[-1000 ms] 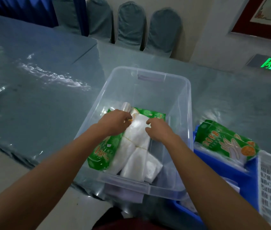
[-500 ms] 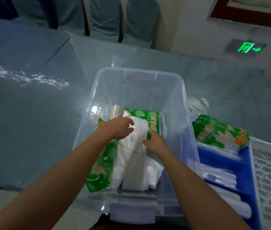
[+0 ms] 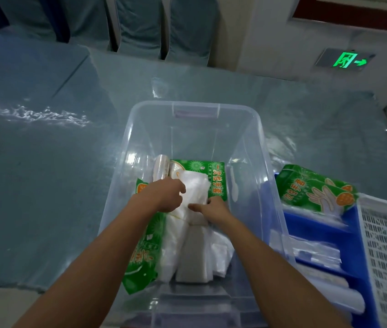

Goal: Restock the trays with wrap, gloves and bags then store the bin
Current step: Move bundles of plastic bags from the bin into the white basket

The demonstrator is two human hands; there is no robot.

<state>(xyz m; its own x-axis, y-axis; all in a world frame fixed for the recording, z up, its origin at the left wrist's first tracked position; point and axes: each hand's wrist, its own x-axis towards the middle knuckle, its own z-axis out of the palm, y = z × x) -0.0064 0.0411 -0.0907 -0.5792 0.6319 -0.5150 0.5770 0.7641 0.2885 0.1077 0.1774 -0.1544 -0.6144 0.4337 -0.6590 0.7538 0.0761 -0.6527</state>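
A clear plastic bin (image 3: 194,107) stands on the table in front of me. Inside lie green glove packs (image 3: 197,170), a roll of clear wrap (image 3: 161,168) and a bundle of white plastic bags (image 3: 196,190) tied round the middle. Both hands are inside the bin on that bundle. My left hand (image 3: 164,195) grips its upper left side with curled fingers. My right hand (image 3: 211,208) grips it from the right near the tie. To the right, a blue tray (image 3: 344,223) carries another green glove pack (image 3: 315,188) on its far end.
A white perforated tray (image 3: 386,245) sits beside the blue tray at the right edge. The table has a shiny blue-grey plastic cover (image 3: 45,162). Covered chairs (image 3: 187,27) line the far side. A wall with a green exit sign (image 3: 346,60) is behind.
The view has shifted down and closer over the bin. My right hand has slid lower on the bag bundle toward the tie. My left hand stays on the bundle's top.
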